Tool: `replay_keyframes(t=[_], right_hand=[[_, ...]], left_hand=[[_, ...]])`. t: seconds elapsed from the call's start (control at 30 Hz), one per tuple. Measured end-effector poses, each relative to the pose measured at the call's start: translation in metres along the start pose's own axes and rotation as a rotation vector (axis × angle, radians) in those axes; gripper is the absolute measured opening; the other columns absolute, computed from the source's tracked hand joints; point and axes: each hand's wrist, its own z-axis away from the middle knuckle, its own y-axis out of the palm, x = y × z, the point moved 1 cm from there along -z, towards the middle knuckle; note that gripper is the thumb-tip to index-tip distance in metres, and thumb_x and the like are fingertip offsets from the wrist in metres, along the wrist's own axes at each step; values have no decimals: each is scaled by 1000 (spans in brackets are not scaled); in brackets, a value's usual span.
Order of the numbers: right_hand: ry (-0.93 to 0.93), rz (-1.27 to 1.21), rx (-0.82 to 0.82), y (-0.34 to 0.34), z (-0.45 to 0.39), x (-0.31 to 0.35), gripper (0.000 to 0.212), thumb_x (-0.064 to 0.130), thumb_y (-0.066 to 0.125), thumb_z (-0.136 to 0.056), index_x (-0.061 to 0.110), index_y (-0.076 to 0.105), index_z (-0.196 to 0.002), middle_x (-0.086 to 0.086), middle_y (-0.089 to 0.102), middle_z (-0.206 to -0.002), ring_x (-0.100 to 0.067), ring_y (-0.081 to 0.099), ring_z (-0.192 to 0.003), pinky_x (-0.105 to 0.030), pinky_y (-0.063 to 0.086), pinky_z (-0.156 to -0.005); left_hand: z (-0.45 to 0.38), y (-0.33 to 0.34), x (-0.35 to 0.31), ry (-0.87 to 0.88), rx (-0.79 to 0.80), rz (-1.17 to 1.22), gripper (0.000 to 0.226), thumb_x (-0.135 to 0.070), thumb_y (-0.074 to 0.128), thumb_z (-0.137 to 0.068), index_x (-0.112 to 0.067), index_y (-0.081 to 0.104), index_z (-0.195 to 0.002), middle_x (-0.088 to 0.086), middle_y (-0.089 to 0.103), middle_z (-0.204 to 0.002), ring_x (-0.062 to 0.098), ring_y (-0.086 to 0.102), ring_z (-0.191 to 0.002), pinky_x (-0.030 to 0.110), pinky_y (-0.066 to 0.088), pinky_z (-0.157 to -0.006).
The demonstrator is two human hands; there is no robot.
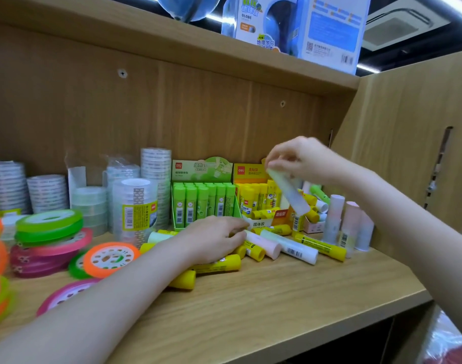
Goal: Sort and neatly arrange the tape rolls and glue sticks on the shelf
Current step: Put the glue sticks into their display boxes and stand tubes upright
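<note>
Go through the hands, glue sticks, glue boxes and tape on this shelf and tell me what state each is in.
Right hand: raised, pinching a pale glue stick, tilted.
Left hand: resting on loose glue sticks, which lie flat.
Green glue stick box: open, sticks upright.
Yellow glue stick box: open, sticks jumbled.
Clear tape rolls: stacked.
Coloured tape rolls: loosely piled.

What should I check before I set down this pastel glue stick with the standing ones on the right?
1. Hold on the stick: right hand pinches the pastel glue stick by its top end, tilted. Ok.
2. Standing pastel sticks upright at the right end. Ok.
3. Free spot beside them: cannot tell, the stick and arm hide part of it.
4. Loose yellow glue sticks lie scattered in front. Not ok.
5. Left hand rests on the loose pile, out of the path. Ok.
</note>
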Motion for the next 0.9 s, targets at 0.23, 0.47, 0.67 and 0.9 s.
replay_keyframes(t=[0.23,0.47,0.67,0.9], right_hand=[[81,86,400,41,16,0,20,30,58,-90,23,68,-106,8,62,-87,-7,56,-78,-20,47,-69],[108,235,482,73,-15,-9,32,23,56,-92,14,59,-123,-4,60,-123,-24,55,-112,-29,44,-88],[143,290,362,94,-27,-10,18,13,54,-89,1,60,-102,-16,62,-110,-33,57,-102,-36,47,-78],[200,-76,-93,52,-30,-8,38,28,43,-98,15,45,-133,-13,48,-116,-29,56,-95,-33,43,-79]], left_hand=[[-1,0,0,5,3,-14,39,-38,32,-99,-32,43,-136,-14,41,-144,15,38,-131,36,36,-104],[-1,0,0,9,8,-14,40,-37,32,-99,-31,41,-138,-15,36,-147,14,35,-134,34,33,-107],[-1,2,3,-1,11,0,42,-38,33,-99,-33,37,-140,-11,41,-145,16,37,-133,36,34,-106],[-1,-1,-1,16,29,-38,42,-36,30,-100,-27,40,-140,-16,32,-149,14,33,-135,35,31,-108]])
